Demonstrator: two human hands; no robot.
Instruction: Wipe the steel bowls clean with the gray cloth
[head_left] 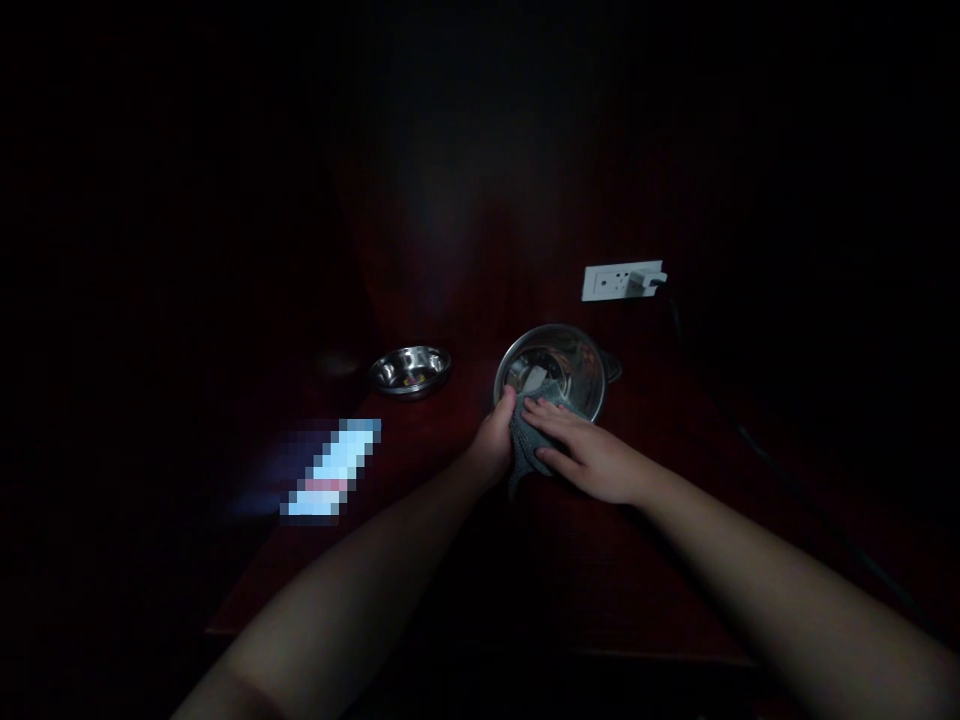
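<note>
A dark red table (607,590) shows its left corner at lower left, its near edge running beneath the person's two forearms; bare tabletop opens between bowl and pot, and again right of the pot. On the left glows a pixelated rectangle, apparently a screen (335,470). Beyond it a shallow metal bowl (410,373) sits upright, well apart from both hands. At center, a steel pot (559,365) lies tipped on the table, its mouth toward the person. The left hand (493,440) is at its near rim, thumb raised; the right hand (585,450) lays extended, slightly parted fingers over a gray cloth (534,435) at the mouth. Behind, to the right, a plug (649,281) fills part of a white outlet (609,283); a dark cord (817,515) crosses the right side. The left fingers are hidden, their grip impossible to tell. The pot's handle (615,368) is partly covered, and shadow swallows the margins.
</note>
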